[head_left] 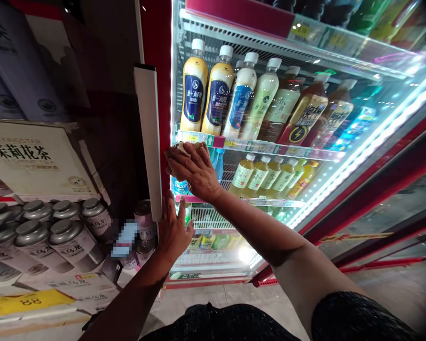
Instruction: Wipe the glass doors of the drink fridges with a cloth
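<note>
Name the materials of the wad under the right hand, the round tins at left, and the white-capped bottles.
The wad under the right hand: soft cloth or paper, tan, crumpled; too blurred to settle. The tins: metal, brushed grey lids with dull glints. The bottles: likely plastic, glossy, with printed sleeves.

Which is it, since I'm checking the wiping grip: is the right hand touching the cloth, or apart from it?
Touching. The head view shows the right hand with its fingers curled over the bunched cloth, no gap between them, at the fridge shelf's front edge.
</note>
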### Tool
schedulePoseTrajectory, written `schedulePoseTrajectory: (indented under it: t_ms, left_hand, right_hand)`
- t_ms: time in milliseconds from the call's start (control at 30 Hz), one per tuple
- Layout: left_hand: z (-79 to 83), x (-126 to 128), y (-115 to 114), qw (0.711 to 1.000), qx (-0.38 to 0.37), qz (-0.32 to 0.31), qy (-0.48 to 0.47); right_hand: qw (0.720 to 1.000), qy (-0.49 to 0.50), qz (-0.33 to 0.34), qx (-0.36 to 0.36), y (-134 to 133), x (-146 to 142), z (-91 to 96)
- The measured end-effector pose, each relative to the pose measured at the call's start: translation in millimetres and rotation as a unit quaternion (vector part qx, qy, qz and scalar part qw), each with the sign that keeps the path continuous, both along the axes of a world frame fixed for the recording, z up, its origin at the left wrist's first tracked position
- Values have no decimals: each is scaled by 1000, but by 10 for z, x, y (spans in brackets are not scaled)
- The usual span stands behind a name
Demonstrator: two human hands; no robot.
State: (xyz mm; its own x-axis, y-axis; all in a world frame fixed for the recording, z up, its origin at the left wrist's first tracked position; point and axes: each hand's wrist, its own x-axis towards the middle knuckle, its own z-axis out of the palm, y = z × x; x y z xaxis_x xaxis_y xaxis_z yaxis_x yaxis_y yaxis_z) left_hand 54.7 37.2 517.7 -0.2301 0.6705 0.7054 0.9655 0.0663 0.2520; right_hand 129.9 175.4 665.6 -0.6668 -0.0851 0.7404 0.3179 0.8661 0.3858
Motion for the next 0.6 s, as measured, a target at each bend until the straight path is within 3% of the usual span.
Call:
schedulePoseTrajectory:
  t_ms: [233, 467, 600]
  left_hand:
    - [-42, -38, 37, 999, -35, 26, 5]
    - [-26, -43, 23, 998, -48, 24, 12]
    - [-20, -44, 20, 999, -41, 21, 10]
  right_hand:
    - [1000, 11, 1, -4, -7, -26, 146]
    - [1000, -22, 11, 3, 31, 39, 159]
    - [999, 39, -22, -17, 76, 128, 214]
